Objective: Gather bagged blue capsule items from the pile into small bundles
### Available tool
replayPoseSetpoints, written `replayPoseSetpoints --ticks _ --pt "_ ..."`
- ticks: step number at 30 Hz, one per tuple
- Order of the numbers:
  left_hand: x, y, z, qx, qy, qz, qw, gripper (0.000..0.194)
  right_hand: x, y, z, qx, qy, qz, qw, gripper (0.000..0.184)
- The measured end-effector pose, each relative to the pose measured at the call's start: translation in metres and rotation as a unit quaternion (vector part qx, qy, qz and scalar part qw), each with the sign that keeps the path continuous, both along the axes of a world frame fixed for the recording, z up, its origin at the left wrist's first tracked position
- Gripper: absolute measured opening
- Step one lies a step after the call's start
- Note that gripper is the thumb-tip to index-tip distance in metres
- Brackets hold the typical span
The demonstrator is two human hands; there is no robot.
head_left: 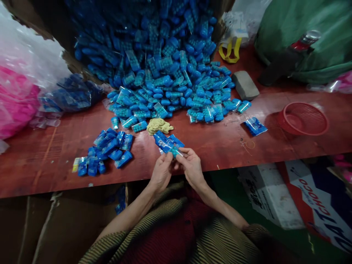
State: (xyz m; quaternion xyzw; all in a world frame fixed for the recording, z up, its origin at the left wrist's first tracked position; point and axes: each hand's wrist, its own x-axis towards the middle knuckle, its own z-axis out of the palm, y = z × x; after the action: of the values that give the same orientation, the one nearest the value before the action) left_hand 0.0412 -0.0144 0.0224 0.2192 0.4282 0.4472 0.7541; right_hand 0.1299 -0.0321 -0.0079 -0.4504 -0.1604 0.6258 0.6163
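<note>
Between my fingertips, close to the table's front edge, is a small clear tube of blue-green beads (174,151). My left hand (162,170) pinches its left end, and my right hand (191,167) is closed on its right end. The fingers cover part of the tube. Just beyond it lie several flat blue printed wrappers (162,142), and a crumpled yellow-green lump (159,126) rests behind them. To the left is a small heap of blue wrapped packets (108,145). A large pile of similar bead-filled tubes with blue caps (165,84) spreads across the back.
The pile spills from a torn cardboard box (52,22) onto the red table (220,146). Rightward are a grey block (245,85), a blue packet (255,126), a red basket (304,119) and a green sack (291,29). Bagged blue pieces (71,93) lie left.
</note>
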Motion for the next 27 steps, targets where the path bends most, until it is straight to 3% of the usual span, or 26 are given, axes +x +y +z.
replayPoseSetpoints --ticks 4,7,11,13,18,21,24,27 --pt "-0.012 0.012 0.002 0.012 -0.019 0.049 0.999 0.036 0.004 0.001 -0.002 -0.003 -0.015 0.016 1.000 0.031" --pt "-0.013 0.018 0.002 -0.010 0.005 0.066 0.998 0.033 0.000 -0.001 -0.003 0.013 -0.083 0.028 0.996 0.028" --pt "-0.004 0.012 0.000 -0.034 0.006 0.072 0.997 0.033 -0.008 -0.007 -0.006 0.035 -0.207 -0.001 0.978 0.027" --pt "0.001 0.008 0.000 -0.042 0.007 0.068 0.997 0.035 -0.010 -0.008 -0.008 0.036 -0.222 -0.012 0.974 0.028" --pt "0.008 0.004 0.001 -0.018 0.018 0.078 0.997 0.034 -0.008 -0.003 -0.001 0.025 -0.131 -0.039 0.990 0.026" --pt "0.010 0.003 0.001 0.011 0.037 0.079 0.996 0.030 -0.002 0.003 0.004 0.003 -0.054 -0.012 0.998 0.028" --pt "0.007 0.001 0.000 0.014 0.036 0.035 0.999 0.026 0.005 0.007 0.006 -0.016 0.031 0.034 0.999 0.030" --pt "-0.003 0.002 -0.001 0.012 0.000 -0.032 0.999 0.026 0.011 0.008 0.006 -0.024 0.068 0.034 0.997 0.033"
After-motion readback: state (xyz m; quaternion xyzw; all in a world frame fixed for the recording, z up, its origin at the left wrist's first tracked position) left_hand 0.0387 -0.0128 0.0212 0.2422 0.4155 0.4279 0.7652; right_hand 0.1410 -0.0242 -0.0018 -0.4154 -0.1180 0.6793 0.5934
